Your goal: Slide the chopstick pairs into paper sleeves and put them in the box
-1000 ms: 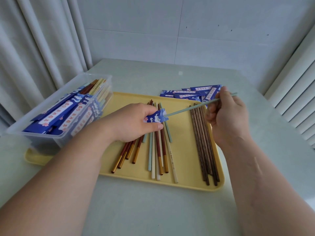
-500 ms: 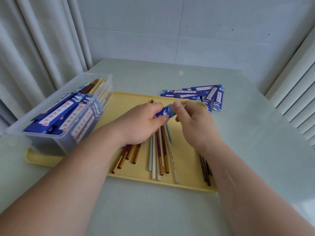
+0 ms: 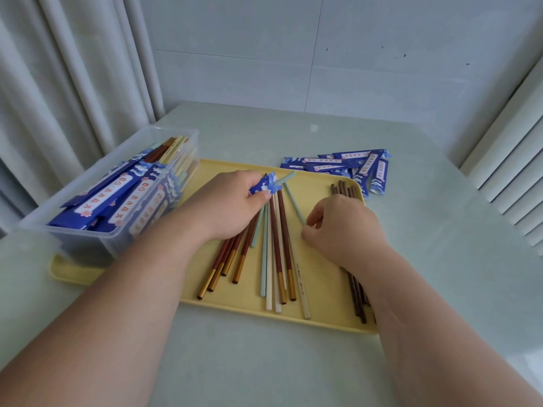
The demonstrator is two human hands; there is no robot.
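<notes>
Head view showed the job well along: the box (image 3: 176,135) at upper left was packed with sleeved pairs, yet many loose chopsticks (image 3: 276,245) lay on the tray (image 3: 235,306), and spare sleeves (image 3: 338,165) waited at upper right. The left hand (image 3: 232,207) gripped a blue sleeve (image 3: 263,186) at centre frame with one mint chopstick (image 3: 286,177) inside. The right hand (image 3: 349,230) pinched the second mint chopstick (image 3: 293,202) on the tray.

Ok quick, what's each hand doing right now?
Left hand: holds a blue paper sleeve with a mint chopstick tip poking out.
Right hand: pinches the loose mint chopstick on the yellow tray.
</notes>
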